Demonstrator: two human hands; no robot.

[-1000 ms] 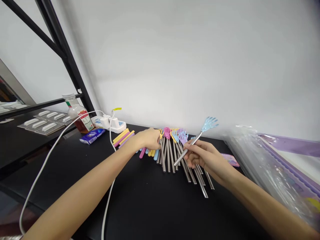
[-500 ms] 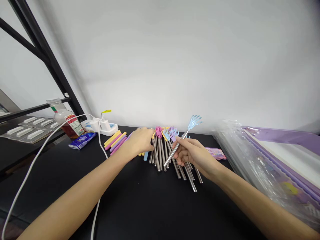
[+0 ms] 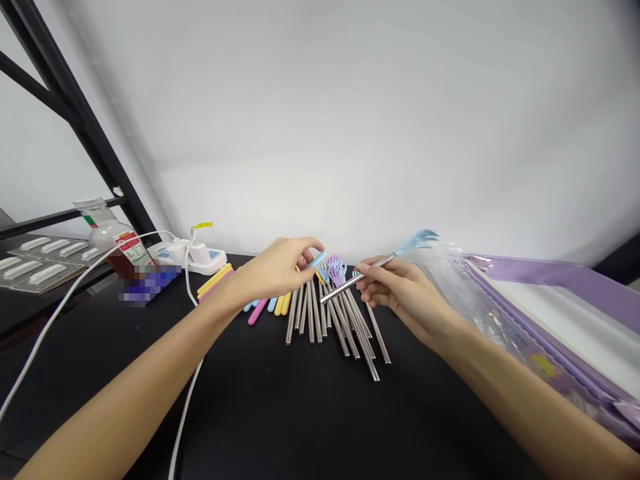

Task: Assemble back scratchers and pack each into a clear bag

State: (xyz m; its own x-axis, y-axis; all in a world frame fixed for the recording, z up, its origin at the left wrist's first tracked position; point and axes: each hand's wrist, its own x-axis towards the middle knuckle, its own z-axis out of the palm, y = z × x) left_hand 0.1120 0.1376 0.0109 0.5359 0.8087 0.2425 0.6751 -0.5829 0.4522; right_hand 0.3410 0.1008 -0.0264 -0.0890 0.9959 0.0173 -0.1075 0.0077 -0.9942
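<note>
My right hand [image 3: 407, 293] pinches a back scratcher [image 3: 341, 289] by its metal rod. Its light blue hand-shaped head points up to the right, and the bare rod end points down to the left. Between the fingers of my left hand [image 3: 277, 267] is a light blue handle [image 3: 319, 259], close to that rod end but apart from it. Several more back scratchers [image 3: 344, 323] with bare metal rods lie in a heap on the black table [image 3: 300, 413]. Loose coloured handles [image 3: 259, 311] lie under and beside my left hand, which partly hides them.
At the left stand a white power strip [image 3: 213, 262] with a trailing cable [image 3: 75, 307], a bottle [image 3: 117, 240] and a blurred blue packet [image 3: 150, 285]. Purple boxes [image 3: 530, 267] and clear plastic wrap [image 3: 450, 280] fill the right side. A white wall [image 3: 320, 133] rises behind.
My left hand has lifted from the handles, bringing a light blue one up towards the rod. My right hand has moved right and tipped the back scratcher flatter. The view has shifted slightly.
</note>
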